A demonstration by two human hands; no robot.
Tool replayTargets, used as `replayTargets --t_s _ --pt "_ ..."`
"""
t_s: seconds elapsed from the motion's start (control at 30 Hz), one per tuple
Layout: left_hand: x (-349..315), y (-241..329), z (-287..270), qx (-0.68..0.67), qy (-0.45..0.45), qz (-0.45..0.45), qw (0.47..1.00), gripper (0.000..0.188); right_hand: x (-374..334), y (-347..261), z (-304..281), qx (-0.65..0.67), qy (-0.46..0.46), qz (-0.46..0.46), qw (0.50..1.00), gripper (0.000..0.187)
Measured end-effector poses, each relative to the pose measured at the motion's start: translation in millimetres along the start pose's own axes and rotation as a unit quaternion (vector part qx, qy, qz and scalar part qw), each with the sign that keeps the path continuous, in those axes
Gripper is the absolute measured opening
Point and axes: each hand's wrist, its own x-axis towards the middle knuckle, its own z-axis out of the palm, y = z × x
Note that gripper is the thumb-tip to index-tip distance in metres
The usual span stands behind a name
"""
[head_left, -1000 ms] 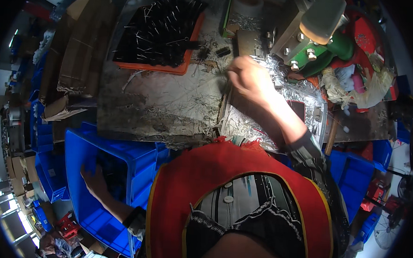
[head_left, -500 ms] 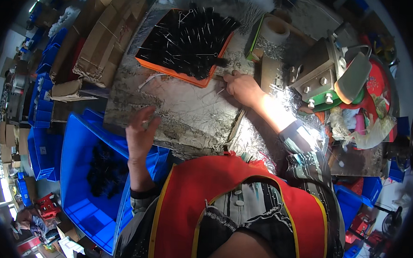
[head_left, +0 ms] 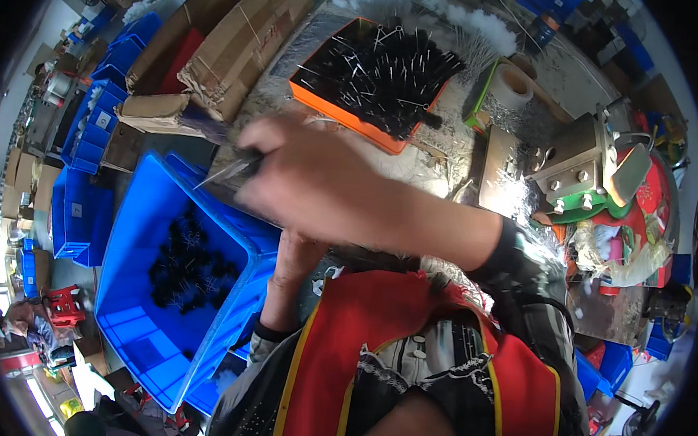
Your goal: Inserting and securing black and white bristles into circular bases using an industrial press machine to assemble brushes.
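Note:
My right hand (head_left: 292,172), smeared by motion, reaches across to the left over the table's near edge. Its fingers are closed on a small black wire brush (head_left: 249,164), whose thin metal stem points down and left toward a blue bin. My left hand (head_left: 296,255) is under the right forearm; only the wrist and heel of the hand show, and its fingers are hidden. Several black brushes with wire stems (head_left: 192,265) lie inside the blue bin (head_left: 116,285). An orange tray (head_left: 346,121) on the table is heaped with more black wire brushes (head_left: 388,70).
Right of the tray stand a green-edged box (head_left: 481,99), a roll of tape (head_left: 511,86) and a bolted metal machine (head_left: 569,162). Cardboard boxes (head_left: 247,47) rise at the far left. White-tufted wire brushes (head_left: 454,22) lie along the table's back.
My right hand has swung left from beside the tray to above the blue bin's edge, bringing a black brush. The left hand has dropped behind the right forearm. The view has shifted.

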Motion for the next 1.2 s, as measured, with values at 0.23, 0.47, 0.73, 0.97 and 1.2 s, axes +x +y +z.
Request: replayTargets --t_s 0.23,0.47,0.73,0.97,1.2 --pt "4.8 21.3 -27.7 -0.097 0.026 -0.118 0.988 0.027 1.2 36.7 53.4 0.051 0.211 -0.030 0.976 0.022" --pt "108.1 60.9 -72.6 -0.037 0.066 0.093 0.993 0.023 -95.6 137.3 21.7 0.008 0.142 0.382 0.913 0.021" --pt "307.1 102.4 -22.1 -0.032 -0.061 0.301 0.951 0.022 -96.3 178.4 52.9 -0.030 0.070 0.436 0.897 0.050" --pt "378.8 81.5 45.8 0.332 -0.308 0.526 0.720 0.037 -91.4 159.2 62.9 -0.167 -0.057 0.399 0.900 0.050" --pt "400.7 73.7 41.1 0.427 -0.290 0.513 0.686 0.024 -97.2 164.9 51.5 -0.118 -0.164 0.395 0.896 0.055"
